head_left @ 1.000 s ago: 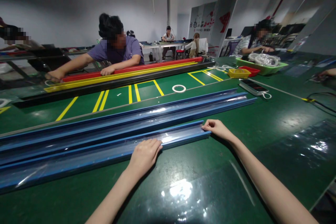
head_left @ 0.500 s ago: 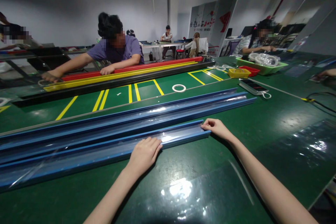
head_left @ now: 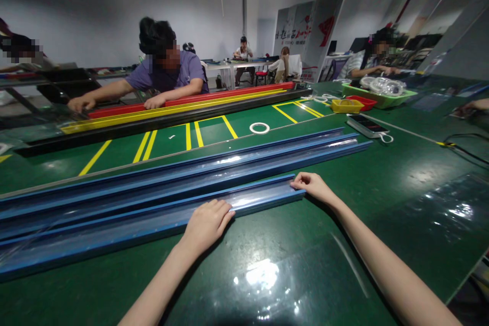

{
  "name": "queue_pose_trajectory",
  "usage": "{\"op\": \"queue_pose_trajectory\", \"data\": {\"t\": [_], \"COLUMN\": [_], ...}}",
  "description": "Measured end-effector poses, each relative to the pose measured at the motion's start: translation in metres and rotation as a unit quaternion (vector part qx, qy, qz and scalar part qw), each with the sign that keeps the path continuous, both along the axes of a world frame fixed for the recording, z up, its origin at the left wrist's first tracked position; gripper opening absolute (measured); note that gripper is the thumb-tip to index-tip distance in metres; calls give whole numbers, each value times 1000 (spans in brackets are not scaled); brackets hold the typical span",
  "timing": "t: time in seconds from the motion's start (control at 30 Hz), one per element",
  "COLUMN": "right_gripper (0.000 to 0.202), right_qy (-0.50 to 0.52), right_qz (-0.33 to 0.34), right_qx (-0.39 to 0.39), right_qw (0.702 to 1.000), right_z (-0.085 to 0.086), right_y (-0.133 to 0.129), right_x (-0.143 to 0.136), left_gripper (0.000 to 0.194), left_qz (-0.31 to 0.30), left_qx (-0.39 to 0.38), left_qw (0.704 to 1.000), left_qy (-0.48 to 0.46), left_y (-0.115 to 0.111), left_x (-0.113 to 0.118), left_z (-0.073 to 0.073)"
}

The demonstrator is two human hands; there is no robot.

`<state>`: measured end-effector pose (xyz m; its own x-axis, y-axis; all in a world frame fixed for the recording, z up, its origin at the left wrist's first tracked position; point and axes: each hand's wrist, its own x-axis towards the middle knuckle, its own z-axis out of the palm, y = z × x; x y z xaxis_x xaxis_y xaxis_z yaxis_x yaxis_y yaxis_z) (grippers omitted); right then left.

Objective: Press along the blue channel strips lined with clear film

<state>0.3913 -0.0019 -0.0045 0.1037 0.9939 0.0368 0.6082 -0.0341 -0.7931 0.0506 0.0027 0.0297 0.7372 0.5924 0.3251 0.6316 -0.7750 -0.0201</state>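
The nearest blue channel (head_left: 263, 196) lies on the green table, with a clear film (head_left: 244, 199) showing inside it. My left hand (head_left: 210, 221) rests over the channel left of its right end, fingers together and wrapped on its near edge. At that right end my right hand (head_left: 307, 183) is closed in a pinch on the end of the clear film; the fingertips are small and partly hidden. Behind this channel, two more blue channels (head_left: 305, 155) lie side by side. A clear sheet (head_left: 290, 285) lies flat in front of my hands.
Across the table, a person (head_left: 183, 74) leans over red (head_left: 214, 95), yellow (head_left: 183, 108) and black (head_left: 153, 128) channels. A white tape ring (head_left: 259, 124) lies midway. A phone (head_left: 367, 125), yellow tray (head_left: 347, 106), red tray (head_left: 369, 103) and green basket (head_left: 397, 99) stand right. A cable (head_left: 466, 153) runs at the far right.
My hands have barely moved, staying on the nearest blue channel. The hand of the person opposite has shifted slightly right at the left end of the red channel.
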Motion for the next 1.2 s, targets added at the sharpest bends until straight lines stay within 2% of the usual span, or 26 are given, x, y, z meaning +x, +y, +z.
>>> {"op": "queue_pose_trajectory", "data": {"t": [0.63, 0.9, 1.2], "right_gripper": [30, 29, 28], "right_qy": [-8, -15, 8], "right_qz": [-2, -1, 14], "right_qx": [0, 2, 0], "right_qw": [1000, 1000, 1000], "right_z": [0, 3, -3], "right_y": [0, -2, 1], "right_x": [-1, -3, 1], "left_gripper": [32, 36, 29], "left_qz": [18, 37, 32], "left_qx": [-17, -108, -242], "left_qw": [999, 992, 970], "left_qy": [21, 49, 4], "left_y": [2, 4, 10], "left_x": [-2, 0, -3], "left_z": [-4, 6, 15]}}
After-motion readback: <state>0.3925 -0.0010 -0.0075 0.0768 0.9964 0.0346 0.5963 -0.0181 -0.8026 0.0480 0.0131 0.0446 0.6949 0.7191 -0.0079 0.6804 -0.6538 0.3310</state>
